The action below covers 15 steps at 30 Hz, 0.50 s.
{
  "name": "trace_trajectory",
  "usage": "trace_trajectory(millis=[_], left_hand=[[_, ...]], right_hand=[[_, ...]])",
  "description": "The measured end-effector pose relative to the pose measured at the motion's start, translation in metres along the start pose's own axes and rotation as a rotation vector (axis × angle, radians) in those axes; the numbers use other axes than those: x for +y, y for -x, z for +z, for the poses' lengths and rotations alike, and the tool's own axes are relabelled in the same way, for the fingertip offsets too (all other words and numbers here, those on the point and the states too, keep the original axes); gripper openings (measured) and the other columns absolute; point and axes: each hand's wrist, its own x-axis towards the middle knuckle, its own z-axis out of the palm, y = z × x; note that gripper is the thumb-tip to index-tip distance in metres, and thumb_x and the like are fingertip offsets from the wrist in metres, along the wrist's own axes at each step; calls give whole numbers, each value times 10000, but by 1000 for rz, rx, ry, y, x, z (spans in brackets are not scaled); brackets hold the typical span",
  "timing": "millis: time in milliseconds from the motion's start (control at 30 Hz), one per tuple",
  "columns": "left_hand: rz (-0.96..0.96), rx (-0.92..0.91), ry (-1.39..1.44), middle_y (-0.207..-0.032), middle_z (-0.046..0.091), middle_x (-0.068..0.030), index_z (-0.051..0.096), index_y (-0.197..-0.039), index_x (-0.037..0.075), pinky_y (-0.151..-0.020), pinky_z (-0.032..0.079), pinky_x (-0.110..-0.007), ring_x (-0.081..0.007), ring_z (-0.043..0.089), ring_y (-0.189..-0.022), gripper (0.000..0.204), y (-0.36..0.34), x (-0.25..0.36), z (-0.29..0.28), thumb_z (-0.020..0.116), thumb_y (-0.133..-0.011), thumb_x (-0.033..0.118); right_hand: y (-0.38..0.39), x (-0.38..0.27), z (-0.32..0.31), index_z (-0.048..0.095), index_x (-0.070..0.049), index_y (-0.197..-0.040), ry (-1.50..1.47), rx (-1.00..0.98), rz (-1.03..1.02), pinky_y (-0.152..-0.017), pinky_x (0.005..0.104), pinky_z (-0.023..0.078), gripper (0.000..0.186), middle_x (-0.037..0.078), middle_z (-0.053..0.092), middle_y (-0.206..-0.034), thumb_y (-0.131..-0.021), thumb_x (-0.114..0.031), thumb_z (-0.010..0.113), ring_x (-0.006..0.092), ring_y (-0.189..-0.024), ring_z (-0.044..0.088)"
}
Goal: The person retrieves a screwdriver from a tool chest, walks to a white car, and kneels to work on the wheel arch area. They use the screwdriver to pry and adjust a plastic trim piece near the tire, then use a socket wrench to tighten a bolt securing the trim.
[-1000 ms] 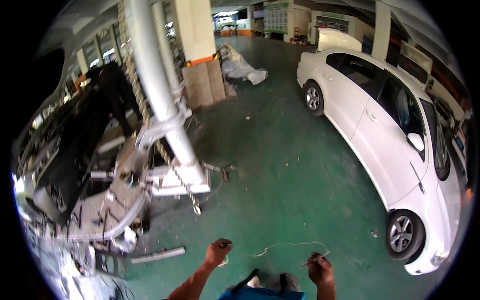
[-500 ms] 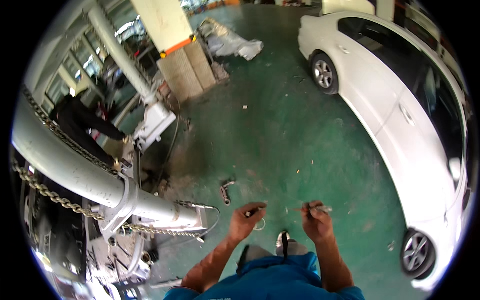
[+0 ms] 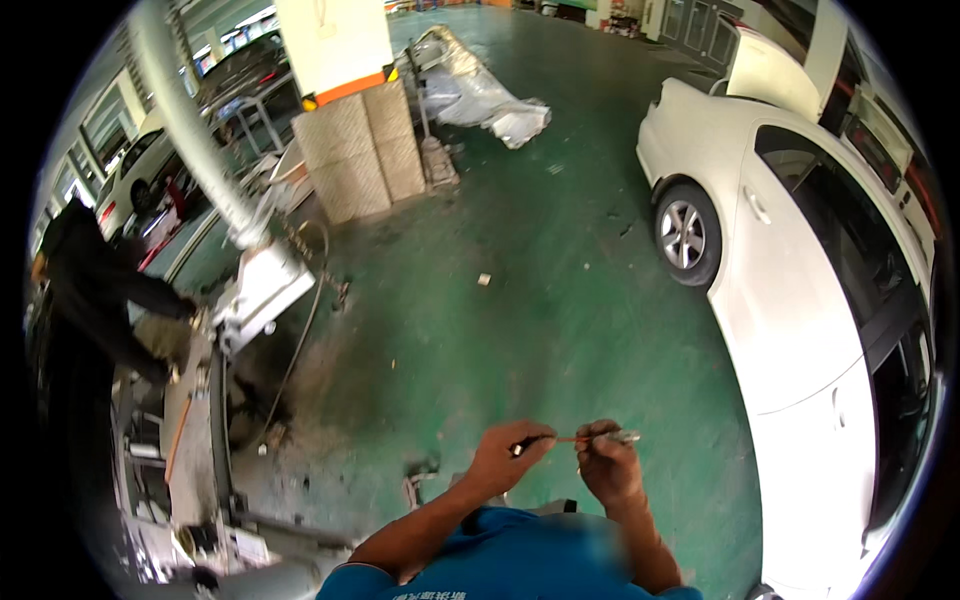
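A slim tool [image 3: 625,437] is sitting at lower centre of the frame, its reddish shaft now bridging my two hands; half a second ago they were standing farther apart. My right hand [image 3: 609,470] is gripping its pale handle with curled fingers. My left hand [image 3: 503,460] is nearly closing, pinching something small and dark with a pale end; I cannot tell what. My blue shirt [image 3: 470,560] is hiding the floor [image 3: 520,350] at the lower edge. A white car [image 3: 780,310] is filling the right side, a silvery sheet [image 3: 470,95] is lying at upper centre, and a person in dark clothes [image 3: 95,290] is bending at left.
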Motion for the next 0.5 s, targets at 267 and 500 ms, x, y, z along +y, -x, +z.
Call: trace_trajectory(millis=[267,500], left_hand=[[-82,-227,-223,-786,663,-48,701,-1006,-1,-583,422,-267,-92,526,-656,223,-278,-19,-58,705,-915,202],[-263,-149,-253,-750,633,-32,675,-929,11,-592,430,-262,-77,542,-674,168,-543,-68,-89,697,-918,177]], right_hand=[[-239,-62,0,630,20,-1063,-59,106,-133,-810,370,568,198,190,677,-1039,-865,12,639,270,-902,682],[-509,-144,-27,598,63,-1150,56,101,8,-817,362,566,279,177,671,-1043,-901,-46,661,262,-915,685]])
